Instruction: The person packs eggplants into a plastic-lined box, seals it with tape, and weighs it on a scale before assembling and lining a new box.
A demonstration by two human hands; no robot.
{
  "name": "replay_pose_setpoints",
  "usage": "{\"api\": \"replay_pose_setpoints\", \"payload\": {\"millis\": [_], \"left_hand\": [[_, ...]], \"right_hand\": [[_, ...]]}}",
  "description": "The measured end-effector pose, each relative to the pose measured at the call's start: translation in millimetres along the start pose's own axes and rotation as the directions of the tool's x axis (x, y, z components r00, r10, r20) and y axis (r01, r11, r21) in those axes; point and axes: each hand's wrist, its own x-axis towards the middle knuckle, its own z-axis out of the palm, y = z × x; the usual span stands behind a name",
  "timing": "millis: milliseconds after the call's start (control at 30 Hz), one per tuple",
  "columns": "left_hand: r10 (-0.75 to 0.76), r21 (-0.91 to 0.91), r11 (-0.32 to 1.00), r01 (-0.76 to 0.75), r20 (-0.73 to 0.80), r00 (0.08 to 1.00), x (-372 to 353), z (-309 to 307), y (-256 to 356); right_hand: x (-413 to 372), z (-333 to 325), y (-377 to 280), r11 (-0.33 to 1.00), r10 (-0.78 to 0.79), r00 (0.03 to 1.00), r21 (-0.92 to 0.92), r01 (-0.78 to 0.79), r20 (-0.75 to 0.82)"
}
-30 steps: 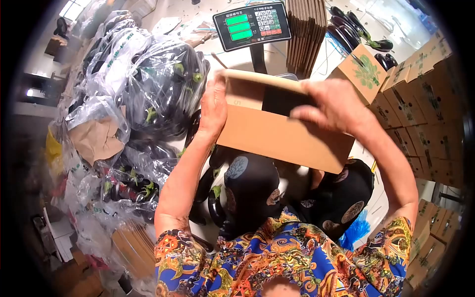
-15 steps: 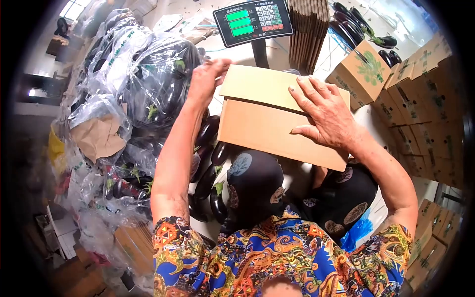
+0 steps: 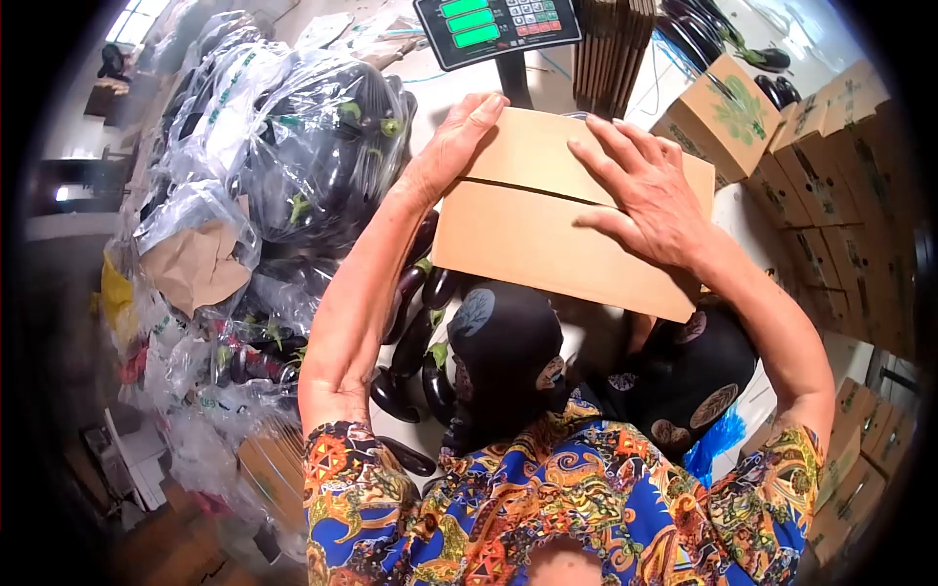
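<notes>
A cardboard box point(image 3: 567, 234) is in front of my knees, its two top flaps folded down and nearly meeting along a narrow dark seam. My left hand point(image 3: 459, 146) is closed around the far left corner of the box, thumb on the edge; some of its fingers are hidden. Across the far flap and the seam lies my right hand point(image 3: 645, 200), flat with fingers spread. Beside my left knee several dark eggplants point(image 3: 412, 347) rest on the floor. What is inside the box cannot be seen.
Beyond the box stands a scale display point(image 3: 498, 29) with green screens, beside a stack of flattened cardboard point(image 3: 611, 59). Plastic-wrapped eggplants point(image 3: 322, 146) are heaped at left. A printed carton point(image 3: 723, 117) and stacked cartons point(image 3: 831, 195) stand at right. More eggplants point(image 3: 689, 34) lie behind.
My left hand has moved right onto the box's far left corner and closed on it. My right hand stays spread on the flaps. The view has shifted slightly.
</notes>
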Motion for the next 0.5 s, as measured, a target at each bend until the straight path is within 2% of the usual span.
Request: {"api": "replay_pose_setpoints", "payload": {"millis": [133,267,367,400,433,467,500], "left_hand": [[0.106,0.070,0.992,-0.103,-0.038,0.994,5,1,-16],[0.218,0.440,0.887,-0.138,-0.137,0.966,12,3,-14],[0.261,0.450,0.873,-0.187,-0.109,0.959,14,-2,-17],[0.344,0.594,0.751,-0.289,0.021,0.939,15,-7,-21],[0.421,0.599,0.716,-0.359,0.040,0.906,21,-17,-41],[0.252,0.444,0.871,-0.210,-0.037,0.967,13,-8,-17],[0.276,0.530,0.812,-0.244,0.020,0.961,13,-8,-14]], "right_hand": [[6,12,-2,0.999,-0.012,0.999,-0.040,0.010,-0.049],[11,11,-2,1.000,0.004,0.998,-0.030,-0.006,-0.070],[11,16,-2,0.983,0.171,0.978,-0.044,-0.177,-0.119],[11,6,1,0.967,0.254,0.967,0.017,-0.254,0.006],[10,-3,3,0.936,0.334,0.933,0.073,-0.346,0.135],[5,-1,4,0.931,0.339,0.934,0.106,-0.350,0.112],[4,0,9,0.928,0.341,0.937,0.131,-0.349,0.079]]}}
